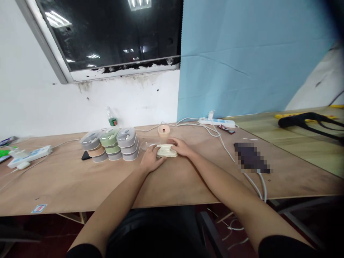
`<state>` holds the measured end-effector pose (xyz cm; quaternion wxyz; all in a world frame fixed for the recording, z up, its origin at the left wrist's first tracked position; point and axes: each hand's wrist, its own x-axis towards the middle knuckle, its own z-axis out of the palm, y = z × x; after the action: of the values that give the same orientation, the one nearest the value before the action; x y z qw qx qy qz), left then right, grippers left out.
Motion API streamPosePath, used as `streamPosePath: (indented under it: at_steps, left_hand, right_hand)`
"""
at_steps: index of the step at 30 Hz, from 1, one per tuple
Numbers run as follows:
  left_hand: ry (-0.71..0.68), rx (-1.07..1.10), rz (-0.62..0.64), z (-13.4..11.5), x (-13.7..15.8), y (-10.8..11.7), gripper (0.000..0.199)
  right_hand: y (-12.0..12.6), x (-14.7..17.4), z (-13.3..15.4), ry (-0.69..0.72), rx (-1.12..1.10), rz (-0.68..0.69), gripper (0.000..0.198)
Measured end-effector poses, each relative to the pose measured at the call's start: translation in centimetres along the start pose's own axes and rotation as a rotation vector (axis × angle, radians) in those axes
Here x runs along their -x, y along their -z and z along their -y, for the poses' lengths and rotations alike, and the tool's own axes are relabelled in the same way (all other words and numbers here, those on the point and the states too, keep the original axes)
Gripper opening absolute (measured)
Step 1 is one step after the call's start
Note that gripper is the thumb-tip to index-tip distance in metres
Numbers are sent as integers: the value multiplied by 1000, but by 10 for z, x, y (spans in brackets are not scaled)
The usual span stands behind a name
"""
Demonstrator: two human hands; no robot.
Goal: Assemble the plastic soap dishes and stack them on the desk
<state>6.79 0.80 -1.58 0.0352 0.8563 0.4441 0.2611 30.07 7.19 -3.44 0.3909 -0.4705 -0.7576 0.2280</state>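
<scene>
Cream container [167, 151] lies partly hidden by left hand [150, 159] and right hand [182, 147].

Probably a makeshift workroom: a long wooden surface [75, 186] with stacked boxes [127, 143] and power strips [223, 123], a stained white wall [134, 96], and a dark window [113, 32] reflecting rows of lights [57, 19].
</scene>
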Motion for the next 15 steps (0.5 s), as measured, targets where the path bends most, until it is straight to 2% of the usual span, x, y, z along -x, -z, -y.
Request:
streamPosePath:
  at_steps: [3,5,9,12,15]
  left_hand:
    - [21,-51,76,1,-1,-2,67]
    - [49,-86,88,1,-2,-3,72]
    - [101,-146,68,3,-2,-4,82]
    - [136,-168,74,5,-1,-6,86]
    - [148,-158,88,6,0,-6,83]
  right_hand:
    - [-7,-16,0,-20,119,-176,45]
    - [-8,-29,-3,-38,258,-216,45]
    - [-10,-49,-14,-118,437,-101,53]
    - [-10,-51,-22,-164,464,-17,44]
    - [-6,-47,-29,-153,468,-92,37]
